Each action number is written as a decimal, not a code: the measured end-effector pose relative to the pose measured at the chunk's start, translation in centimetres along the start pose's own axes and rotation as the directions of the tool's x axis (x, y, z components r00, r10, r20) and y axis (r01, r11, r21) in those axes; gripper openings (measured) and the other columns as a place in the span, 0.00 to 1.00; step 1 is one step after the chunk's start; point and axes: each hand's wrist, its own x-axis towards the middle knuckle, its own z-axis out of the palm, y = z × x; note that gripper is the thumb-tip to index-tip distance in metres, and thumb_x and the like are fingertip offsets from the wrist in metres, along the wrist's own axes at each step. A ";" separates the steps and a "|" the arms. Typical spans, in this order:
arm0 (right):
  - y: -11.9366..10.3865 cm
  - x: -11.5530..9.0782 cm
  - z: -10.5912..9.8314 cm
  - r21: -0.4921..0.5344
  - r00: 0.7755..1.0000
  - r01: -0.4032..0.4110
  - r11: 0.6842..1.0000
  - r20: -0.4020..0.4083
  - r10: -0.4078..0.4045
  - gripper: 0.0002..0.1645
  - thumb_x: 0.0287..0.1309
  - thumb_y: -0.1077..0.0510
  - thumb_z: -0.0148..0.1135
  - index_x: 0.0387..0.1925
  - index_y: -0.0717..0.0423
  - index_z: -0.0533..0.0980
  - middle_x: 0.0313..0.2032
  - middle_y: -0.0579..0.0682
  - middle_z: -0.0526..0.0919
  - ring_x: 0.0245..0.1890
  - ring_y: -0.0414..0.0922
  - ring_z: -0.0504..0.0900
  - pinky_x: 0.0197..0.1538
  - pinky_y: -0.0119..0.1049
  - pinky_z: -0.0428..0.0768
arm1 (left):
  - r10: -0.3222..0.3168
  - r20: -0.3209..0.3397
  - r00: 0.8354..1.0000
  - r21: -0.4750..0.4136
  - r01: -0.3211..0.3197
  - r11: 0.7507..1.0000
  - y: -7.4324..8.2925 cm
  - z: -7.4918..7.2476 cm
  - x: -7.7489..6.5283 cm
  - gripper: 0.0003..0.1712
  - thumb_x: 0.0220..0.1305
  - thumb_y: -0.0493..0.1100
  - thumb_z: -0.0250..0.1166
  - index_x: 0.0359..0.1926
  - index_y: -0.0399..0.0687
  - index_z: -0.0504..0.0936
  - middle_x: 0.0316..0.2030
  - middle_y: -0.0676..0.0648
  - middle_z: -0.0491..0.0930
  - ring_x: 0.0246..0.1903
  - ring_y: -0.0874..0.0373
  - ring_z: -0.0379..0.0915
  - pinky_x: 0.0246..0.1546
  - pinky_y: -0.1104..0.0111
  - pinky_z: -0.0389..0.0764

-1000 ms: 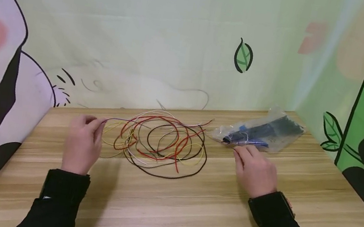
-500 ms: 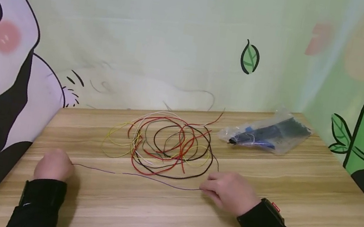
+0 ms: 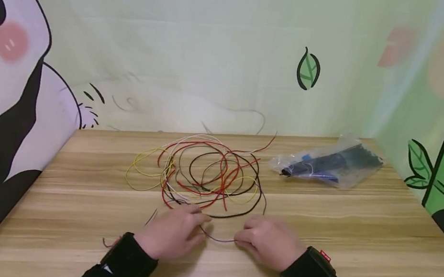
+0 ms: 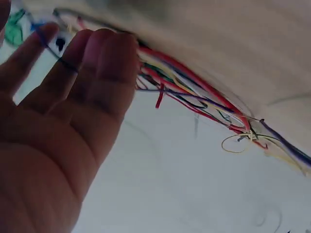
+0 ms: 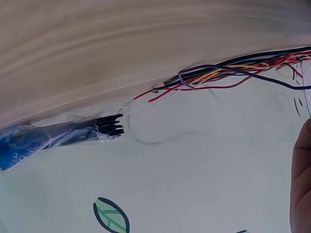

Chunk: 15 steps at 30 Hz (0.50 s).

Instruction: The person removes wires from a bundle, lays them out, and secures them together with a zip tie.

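A thin purple wire (image 3: 219,240) runs between the two hands near the middle of the wooden table. My right hand (image 3: 271,243) pinches it; the wire's other part rises behind that hand toward the pile. My left hand (image 3: 174,232) is over the wire to the left, fingers (image 4: 116,73) fairly straight in the left wrist view, with the wire passing behind them. Dark wire ends show left of this hand. Just beyond both hands lies a loose tangle of red, black, yellow and white wires (image 3: 222,177). The right wrist view catches only part of a hand (image 5: 302,179).
A clear plastic bag (image 3: 352,171) holding dark and blue strips lies at the back right of the table (image 3: 82,169). Behind the table hangs a printed backdrop (image 3: 238,63) with leaves, a panda and bamboo.
Both hands came nearer from the pile's sides, with the purple wire stretched between them. Then the left hand moved right along the wire toward the right hand, which stayed nearly in place.
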 end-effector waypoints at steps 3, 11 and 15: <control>-0.2 0.1 0.1 0.015 1.000 -0.017 1.000 0.001 0.017 0.02 0.58 0.52 0.72 0.30 0.43 0.85 0.24 0.36 0.80 0.27 0.35 0.71 0.32 0.28 0.71 | 0.004 0.032 0.999 0.064 -0.006 0.998 1.1 1.4 -0.1 0.08 0.65 0.42 0.69 0.43 0.48 0.87 0.39 0.48 0.82 0.39 0.55 0.79 0.41 0.62 0.82; 0.0 0.1 -0.1 0.023 0.981 -0.179 0.984 0.081 0.177 0.04 0.61 0.53 0.69 0.34 0.48 0.84 0.31 0.41 0.88 0.33 0.40 0.82 0.41 0.37 0.81 | -0.147 -0.074 0.986 0.226 0.160 0.961 0.1 2.0 -0.4 0.07 0.65 0.39 0.67 0.31 0.40 0.83 0.29 0.42 0.83 0.31 0.48 0.83 0.32 0.58 0.83; 0.4 -0.3 -0.2 -0.019 0.959 -0.271 0.962 0.083 0.272 0.03 0.61 0.55 0.68 0.35 0.48 0.85 0.30 0.43 0.86 0.34 0.42 0.85 0.40 0.39 0.83 | -0.194 -0.078 0.978 0.228 0.207 0.951 -0.4 2.0 -0.4 0.08 0.67 0.40 0.66 0.36 0.37 0.81 0.31 0.38 0.83 0.32 0.45 0.83 0.33 0.55 0.84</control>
